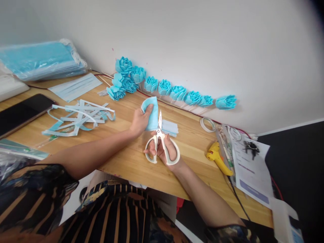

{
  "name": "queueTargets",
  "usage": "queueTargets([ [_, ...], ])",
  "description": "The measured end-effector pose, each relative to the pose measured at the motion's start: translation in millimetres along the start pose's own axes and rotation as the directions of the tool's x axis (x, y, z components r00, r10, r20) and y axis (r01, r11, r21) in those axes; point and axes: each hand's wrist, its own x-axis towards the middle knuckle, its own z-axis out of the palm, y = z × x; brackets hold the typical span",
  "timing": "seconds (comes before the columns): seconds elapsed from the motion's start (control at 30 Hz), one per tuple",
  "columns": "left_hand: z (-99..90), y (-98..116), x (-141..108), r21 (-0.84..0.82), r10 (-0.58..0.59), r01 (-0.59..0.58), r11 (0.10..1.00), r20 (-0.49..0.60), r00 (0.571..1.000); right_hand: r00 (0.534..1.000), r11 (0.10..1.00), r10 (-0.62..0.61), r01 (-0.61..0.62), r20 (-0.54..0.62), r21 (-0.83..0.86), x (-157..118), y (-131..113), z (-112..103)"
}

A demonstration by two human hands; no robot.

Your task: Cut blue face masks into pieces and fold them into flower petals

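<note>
Between the thumb and fingers of my left hand (140, 120) is a folded piece of blue mask fabric (153, 116), raised above the wooden table. My right hand (164, 148) has its thumb and fingers through the loops of white-handled scissors (159, 131). The blades point up and look nearly closed, right beside the fabric's right edge; whether they touch it I cannot tell. Behind the scissors lies a small stack of pale blue fabric pieces (170, 127). Cut strips (78, 118) form a tangled heap to the left of my left hand.
Blue fabric flowers (177, 92) on sticks line the wall. At left are a bag of masks (40, 59), a flat mask (76, 87) and a phone (24, 113). Toward the right lie a tape roll (207, 124), a yellow glue gun (219, 158), papers (249, 165) and keys (251, 148).
</note>
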Motion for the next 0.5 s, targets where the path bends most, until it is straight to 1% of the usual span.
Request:
queueTargets([
  [0.17,1.0,1.4,-0.4,-0.013,-0.016,0.016,1.0,0.0,1.0,0.999,1.0,0.0,0.0,-0.052,0.003,1.1,-2.0,3.2],
  [0.37,1.9,3.0,0.1,-0.037,-0.045,0.043,0.998,-0.027,0.999,0.997,0.999,-0.007,0.011,-0.078,0.05,1.0,-0.6,5.0],
  [0.5,2.5,2.0,1.3,-0.06,-0.061,0.059,0.996,-0.033,0.998,0.995,0.999,-0.003,0.007,-0.103,0.041,0.3,-1.3,7.4],
])
